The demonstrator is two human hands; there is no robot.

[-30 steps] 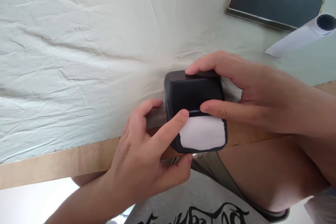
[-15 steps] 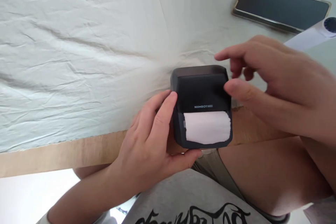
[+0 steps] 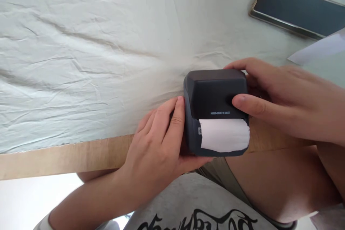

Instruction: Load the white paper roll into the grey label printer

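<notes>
A black label printer (image 3: 215, 93) marked NIIMBOT is held at the table's front edge. A strip of white paper (image 3: 225, 135) with a ragged right edge comes out of its slot and lies over the lower front. My left hand (image 3: 159, 143) grips the printer's left side, with its thumb along the bottom edge. On the upper right, my right hand (image 3: 272, 95) is closed around the printer, the thumb lying on the lid and the index finger over the back edge. Its other fingertips are hidden behind the printer's side.
A dark phone in a case (image 3: 302, 9) lies at the back right. Beside it, a white paper piece (image 3: 318, 48) reaches in from the right edge. Creased pale cloth (image 3: 94, 43) covers the table, and its bare wooden edge (image 3: 67, 156) runs along the front.
My right hand has come down from beside the printer and taken hold of its upper right side. The printer and my left hand appear slightly farther right in view.
</notes>
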